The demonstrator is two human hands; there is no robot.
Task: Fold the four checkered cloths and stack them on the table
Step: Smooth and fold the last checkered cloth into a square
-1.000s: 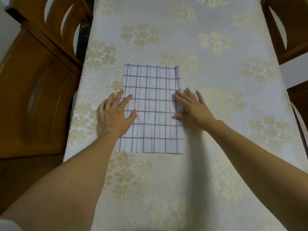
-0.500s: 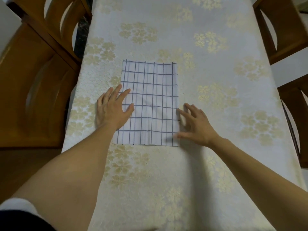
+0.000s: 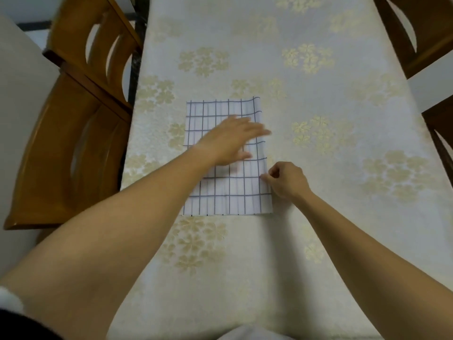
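One white cloth with a dark blue check (image 3: 230, 195) lies flat as a folded rectangle in the middle of the table (image 3: 318, 217). My left hand (image 3: 232, 141) lies across its upper half with fingers straight and reaching to the cloth's right edge; it is blurred by motion. At the lower part of the right edge, my right hand (image 3: 285, 179) has its fingers curled and pinches the cloth's edge between thumb and forefinger. No other checkered cloth is in view.
The table wears a pale tablecloth with gold flower prints. A wooden chair (image 3: 73, 123) stands close on the left. Two more wooden chairs (image 3: 421, 38) sit at the right edge.
My left hand has swept from the cloth's left edge across to its right side. My right hand has gone from flat beside the cloth to pinching its right edge.
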